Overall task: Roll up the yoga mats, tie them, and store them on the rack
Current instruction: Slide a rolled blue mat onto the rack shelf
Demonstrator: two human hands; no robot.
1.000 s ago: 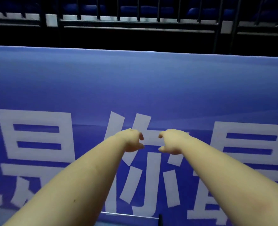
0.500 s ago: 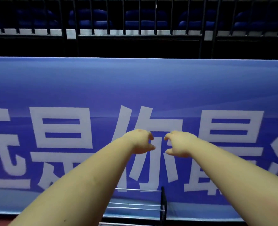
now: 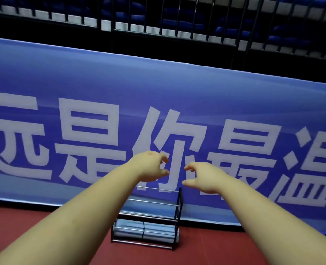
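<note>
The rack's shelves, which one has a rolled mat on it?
The bottom shelf of the rack: a pale rolled mat with a dark tie lies there; the upper rails are bare.

A dark red floor (image 3: 215,251) carried everything in view. On it stood a small black rack (image 3: 178,219) with thin silver rails across its tiers, set just in front of a long blue banner (image 3: 158,88) whose lower edge met the floor. On the rack's lowest tier lay a pale rolled mat (image 3: 131,229), on its side, with a dark band round its middle. The upper rails held nothing.
</note>
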